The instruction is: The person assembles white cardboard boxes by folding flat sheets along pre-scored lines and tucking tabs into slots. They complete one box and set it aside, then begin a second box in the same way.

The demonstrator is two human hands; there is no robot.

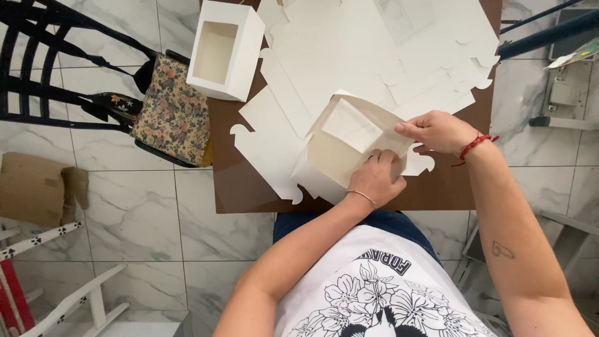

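Mid-fold, left hand presses and right hand pinches a half-formed white carton on the brown table; an uneven pull could crease the window panel.

Half-folded white cardboard box, tilted, on brown table w/ flat blanks.
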